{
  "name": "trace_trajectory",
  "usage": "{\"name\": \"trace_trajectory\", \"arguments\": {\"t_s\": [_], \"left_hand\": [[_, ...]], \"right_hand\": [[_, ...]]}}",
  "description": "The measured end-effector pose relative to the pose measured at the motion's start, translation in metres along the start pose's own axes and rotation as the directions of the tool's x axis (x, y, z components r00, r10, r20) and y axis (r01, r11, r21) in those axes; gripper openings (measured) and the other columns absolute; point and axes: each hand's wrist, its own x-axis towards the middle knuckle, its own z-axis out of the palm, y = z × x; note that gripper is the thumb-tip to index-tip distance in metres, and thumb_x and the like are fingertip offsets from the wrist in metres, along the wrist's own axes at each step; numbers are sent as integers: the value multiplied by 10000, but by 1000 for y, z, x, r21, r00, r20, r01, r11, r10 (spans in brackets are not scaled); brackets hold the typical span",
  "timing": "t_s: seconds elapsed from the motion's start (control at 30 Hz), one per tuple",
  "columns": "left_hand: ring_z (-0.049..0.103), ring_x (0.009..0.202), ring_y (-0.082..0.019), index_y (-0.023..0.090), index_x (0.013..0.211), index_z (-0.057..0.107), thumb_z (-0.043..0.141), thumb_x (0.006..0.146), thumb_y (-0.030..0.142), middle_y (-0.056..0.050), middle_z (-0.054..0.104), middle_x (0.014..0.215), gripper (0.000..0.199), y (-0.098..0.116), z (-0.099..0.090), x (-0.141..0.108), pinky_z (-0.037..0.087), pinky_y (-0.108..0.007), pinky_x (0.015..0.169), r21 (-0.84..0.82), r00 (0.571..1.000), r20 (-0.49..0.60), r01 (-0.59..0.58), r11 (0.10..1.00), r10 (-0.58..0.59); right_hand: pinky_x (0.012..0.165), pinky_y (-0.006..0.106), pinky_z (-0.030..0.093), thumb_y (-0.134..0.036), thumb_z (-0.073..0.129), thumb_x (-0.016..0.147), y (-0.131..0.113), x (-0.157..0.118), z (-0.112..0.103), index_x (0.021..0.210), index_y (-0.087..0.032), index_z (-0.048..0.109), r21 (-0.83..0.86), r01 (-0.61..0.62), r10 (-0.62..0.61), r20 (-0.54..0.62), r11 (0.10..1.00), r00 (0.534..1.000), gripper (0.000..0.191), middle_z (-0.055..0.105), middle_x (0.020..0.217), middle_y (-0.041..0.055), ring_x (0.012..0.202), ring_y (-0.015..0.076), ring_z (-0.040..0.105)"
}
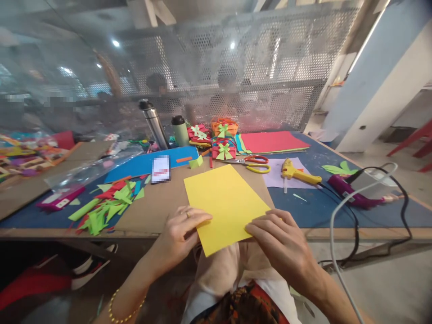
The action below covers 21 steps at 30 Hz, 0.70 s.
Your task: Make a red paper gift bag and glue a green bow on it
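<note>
A flat sheet of yellow paper [226, 204] lies tilted over the brown board [141, 216] at the table's front edge, its near corner sticking out over my lap. My left hand [184, 229] pinches the sheet's left edge, thumb below and fingers on top. At the lower right edge my right hand [278, 234] holds the paper, fingers together on top and thumb hidden. Beyond the sheet lie scissors [258, 168] with red and yellow handles and a small folded yellow-green paper piece [196, 162].
Green and red paper scraps [111, 202] and a phone [161, 169] lie left. A yellow glue gun [300, 173], purple tool [351, 191] and cables are right. Behind stand a steel bottle [154, 123], green bottle [180, 130], red bow-trimmed boxes [223, 150] and red sheets [270, 142].
</note>
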Motion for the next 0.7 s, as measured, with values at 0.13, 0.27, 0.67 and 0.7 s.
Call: {"name": "trace_trajectory", "arguments": {"t_s": [0.13, 0.27, 0.67, 0.7], "left_hand": [[719, 1183, -275, 200, 1200, 769, 581, 1007, 139, -128, 787, 1219, 276, -22, 10, -11, 567, -485, 1023, 136, 1000, -17, 26, 990, -24], [718, 1187, -264, 234, 1209, 782, 556, 1006, 111, -111, 789, 1233, 328, -33, 17, -18, 549, -487, 1030, 155, 1000, -21, -7, 988, 10], [732, 1093, -244, 247, 1141, 793, 541, 1027, 106, -94, 810, 1153, 310, -22, 8, -10, 525, -470, 989, 163, 999, 22, -37, 986, 34], [733, 1082, -244, 248, 1128, 798, 539, 1029, 113, -93, 812, 1148, 308, -23, 8, -9, 523, -470, 987, 162, 999, 27, -30, 986, 26]], "right_hand": [[991, 411, 497, -167, 432, 1109, 5, -15, 0, 1171, -195, 681, 28, 2, -2, 7, 1000, 1000, 259, 825, 1070, 71, 962, 178, 752], [985, 401, 562, -147, 485, 1077, 10, -23, 2, 1202, -213, 702, 115, -14, 15, -15, 993, 1000, 259, 832, 1090, 67, 999, 179, 772], [896, 396, 575, -122, 554, 1027, 4, -31, 2, 1206, -226, 712, 87, -118, 118, 6, 989, 993, 260, 819, 1117, 86, 1034, 220, 752], [886, 395, 565, -123, 552, 1025, 2, -30, 2, 1211, -229, 711, 72, -123, 123, 8, 990, 992, 267, 817, 1123, 86, 1028, 221, 747]]}}
